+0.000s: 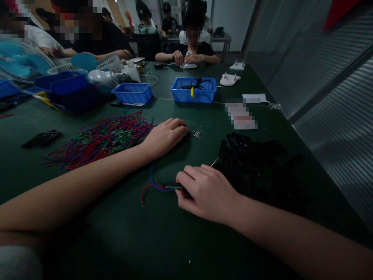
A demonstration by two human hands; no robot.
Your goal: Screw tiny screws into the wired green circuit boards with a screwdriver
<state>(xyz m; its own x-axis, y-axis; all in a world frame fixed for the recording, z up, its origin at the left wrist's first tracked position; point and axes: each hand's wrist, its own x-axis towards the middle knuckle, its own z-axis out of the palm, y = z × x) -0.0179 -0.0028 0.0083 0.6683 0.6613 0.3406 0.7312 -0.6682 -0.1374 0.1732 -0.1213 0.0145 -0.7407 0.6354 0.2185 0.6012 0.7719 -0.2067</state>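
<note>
On the left of the desk (116,241) lies one small stack of black parts (42,139), with a blue-bladed fan (21,58) farther back. Next comes a tangle of red and blue leads (99,142) with green boards among them, too heaped to count, and behind it one blue bin (132,94). My left hand (167,136) rests just right of the tangle, palm down, fingers bent; what lies beneath the fingertips is too dark for me to tell whether they hold anything. One red wire (142,194) and one blue wire (150,177) trail from the green circuit board (174,188), which is pinched between the thumb and fingers of my right hand (205,190), apart from the left and nearer me. A second blue bin (194,97) holds black cables, and before it sits one cluster of small silver screws (197,134). One thin metal shaft (215,161) shows past my right knuckles. Farther right are two white plastic pieces (230,79), one pale card (241,116) with its print blurred past reading, and an uncountable heap of black parts (253,167).
</note>
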